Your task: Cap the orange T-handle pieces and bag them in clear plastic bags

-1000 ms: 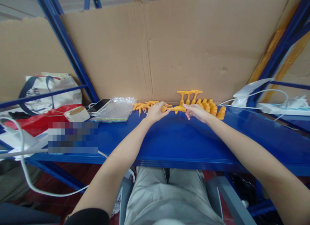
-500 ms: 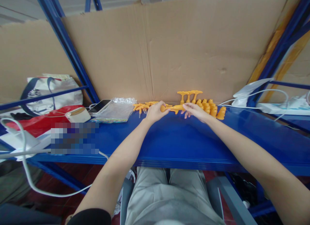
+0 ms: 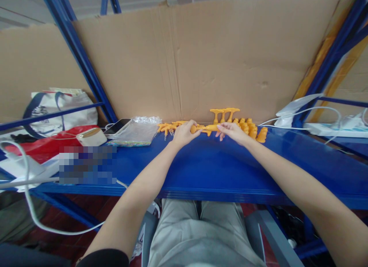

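Note:
Between my two hands lies a long orange plastic piece (image 3: 211,127), held sideways just above the back of the blue shelf. My left hand (image 3: 185,133) grips its round left end with thumb and fingers. On its right end, my right hand (image 3: 230,131) pinches with thumb and forefinger while the other fingers curl below. Partly behind the left hand are several orange pieces with thin metal spirals, like corkscrews (image 3: 169,126). Several T-shaped orange pieces (image 3: 224,110) stand upright behind the right hand. Beside that hand, short orange pieces (image 3: 261,135) stand in rows.
A clear plastic bag (image 3: 138,132) and a phone (image 3: 118,127) lie at left, near a red bag (image 3: 57,144) and a white power bank (image 3: 91,137). Cardboard (image 3: 215,56) walls the back. White cables and a power strip (image 3: 335,130) are at right.
The hands and the orange piece stay almost in place. The whole view has shifted very slightly; no object was let go or picked up.

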{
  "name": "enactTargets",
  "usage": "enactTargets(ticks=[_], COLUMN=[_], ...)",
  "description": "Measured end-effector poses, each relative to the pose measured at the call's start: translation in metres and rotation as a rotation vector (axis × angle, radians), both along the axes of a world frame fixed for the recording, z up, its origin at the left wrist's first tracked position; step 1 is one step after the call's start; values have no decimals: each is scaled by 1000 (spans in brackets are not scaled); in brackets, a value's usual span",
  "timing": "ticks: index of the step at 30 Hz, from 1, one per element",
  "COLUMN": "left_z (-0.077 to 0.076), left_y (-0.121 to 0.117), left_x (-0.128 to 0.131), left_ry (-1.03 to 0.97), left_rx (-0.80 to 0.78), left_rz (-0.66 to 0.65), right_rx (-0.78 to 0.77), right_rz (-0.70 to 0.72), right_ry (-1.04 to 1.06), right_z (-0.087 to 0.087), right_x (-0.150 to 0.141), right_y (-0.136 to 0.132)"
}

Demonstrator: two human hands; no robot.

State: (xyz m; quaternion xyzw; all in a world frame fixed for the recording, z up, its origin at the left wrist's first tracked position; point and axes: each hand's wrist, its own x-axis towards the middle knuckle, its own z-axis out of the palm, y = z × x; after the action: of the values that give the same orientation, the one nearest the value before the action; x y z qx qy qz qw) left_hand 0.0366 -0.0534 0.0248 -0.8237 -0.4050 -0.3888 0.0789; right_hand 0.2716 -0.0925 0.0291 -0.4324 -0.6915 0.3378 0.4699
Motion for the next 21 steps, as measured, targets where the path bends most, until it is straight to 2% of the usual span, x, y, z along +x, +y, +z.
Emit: enactTargets(ticks=[11, 16, 21], left_z=[0, 0, 0], left_y=[-6, -7, -5], left_x=[6, 6, 5], left_ry=[28, 14, 31], left_rx=[90, 34, 24], left_rz=[-6, -14, -19], right_rx=[-190, -246, -238], right_rz=[-62, -89, -71], right_ry=[162, 159, 75], right_z=[-3, 1, -1], right_x=[-6, -8, -5], right_y=[4, -2, 2])
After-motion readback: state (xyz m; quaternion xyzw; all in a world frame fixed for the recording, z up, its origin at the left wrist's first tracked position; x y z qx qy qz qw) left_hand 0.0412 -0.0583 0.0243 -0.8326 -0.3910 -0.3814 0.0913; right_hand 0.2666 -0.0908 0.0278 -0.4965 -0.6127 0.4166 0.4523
